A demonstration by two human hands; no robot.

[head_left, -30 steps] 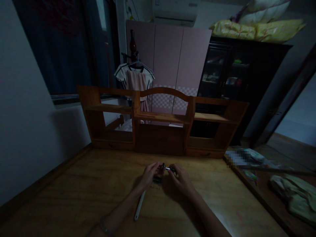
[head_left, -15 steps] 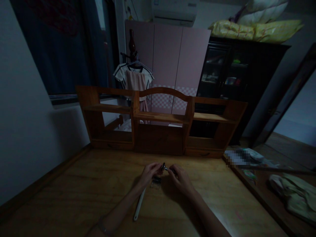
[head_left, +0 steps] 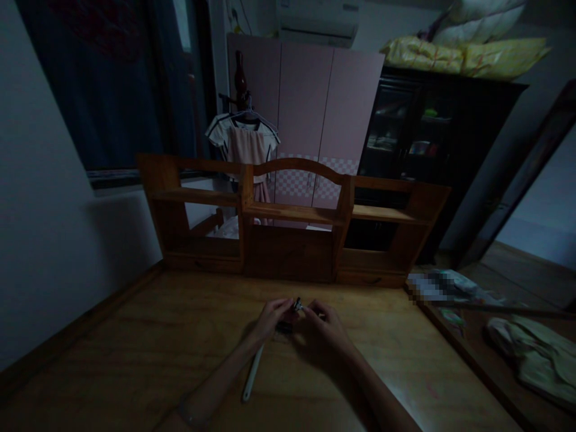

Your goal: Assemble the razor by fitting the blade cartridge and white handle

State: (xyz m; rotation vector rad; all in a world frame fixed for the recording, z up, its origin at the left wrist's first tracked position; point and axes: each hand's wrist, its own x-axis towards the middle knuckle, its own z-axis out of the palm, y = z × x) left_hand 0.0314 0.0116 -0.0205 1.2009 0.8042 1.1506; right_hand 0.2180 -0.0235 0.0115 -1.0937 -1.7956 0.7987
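Above the tabletop, my left hand (head_left: 271,318) pinches a small black-and-silver metal piece (head_left: 297,305), too small and dark to name exactly. From the other side, the closed fingertips of my right hand (head_left: 324,319) meet its silver end. Below the hands lies a small dark item (head_left: 284,328), partly covered by my left fingers. A slim pale stick with a hole in its end (head_left: 252,375) rests on the wood by my left forearm; its far end is hidden under that arm.
A wooden shelf unit (head_left: 288,213) stands along the back edge of the wooden table (head_left: 180,336). On the left is a white wall (head_left: 49,228). A lower surface at the right holds a pale cloth bag (head_left: 535,357) and some plastic packets (head_left: 454,285). The room is dim.
My right fingers have shifted slightly and curled differently at the metal piece, covering more of its silver end. My left hand keeps its hold nearly in place.
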